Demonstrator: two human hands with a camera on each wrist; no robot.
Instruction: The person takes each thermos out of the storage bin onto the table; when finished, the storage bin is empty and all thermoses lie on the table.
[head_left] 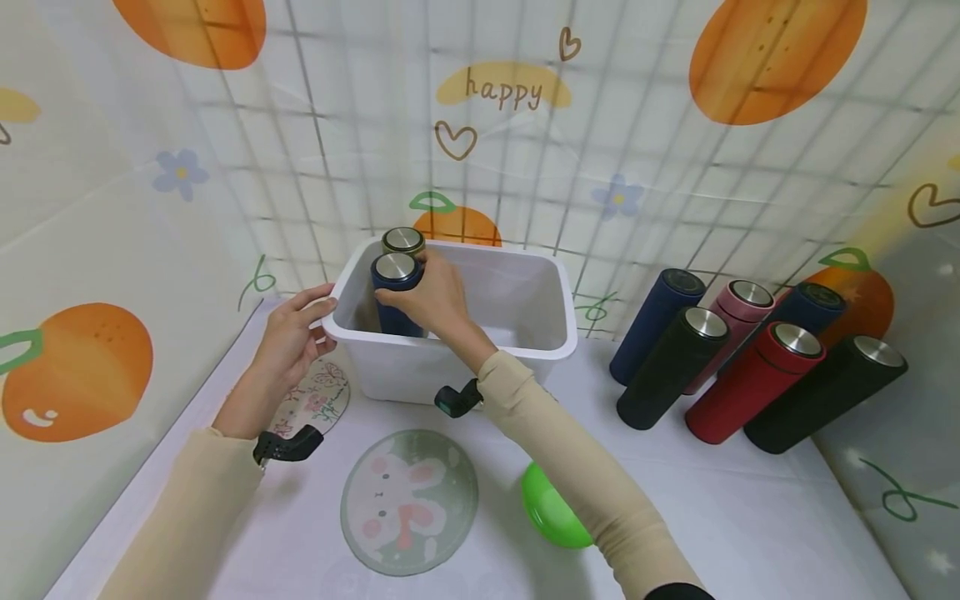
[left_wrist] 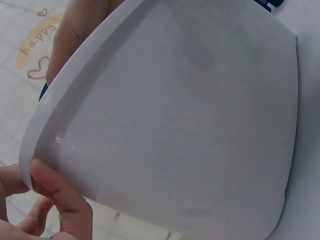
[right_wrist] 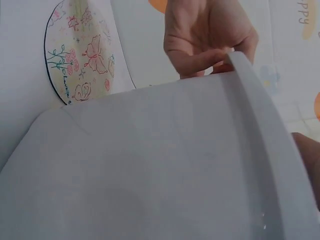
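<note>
A white plastic bin (head_left: 450, 367) stands at the back of the table. Inside its left end is a dark blue thermos (head_left: 396, 310) with a silver-topped lid, upright, and my right hand (head_left: 435, 296) grips it around its upper side. Just behind it stands another thermos (head_left: 403, 240), of which little more than the lid shows. My left hand (head_left: 288, 337) pinches the bin's left rim between thumb and fingers, as the left wrist view also shows at the bin's corner (left_wrist: 26, 170). From the right wrist, the bin's outer wall (right_wrist: 150, 165) hides the thermos.
To the right stand several thermoses, among them a red one (head_left: 756, 392), a pink one (head_left: 738, 310) and a black one (head_left: 671, 371). A green bowl (head_left: 551, 508) sits partly under my right forearm. A round rabbit mat (head_left: 408, 504) and a flower-patterned mat (head_left: 324, 396) lie in front.
</note>
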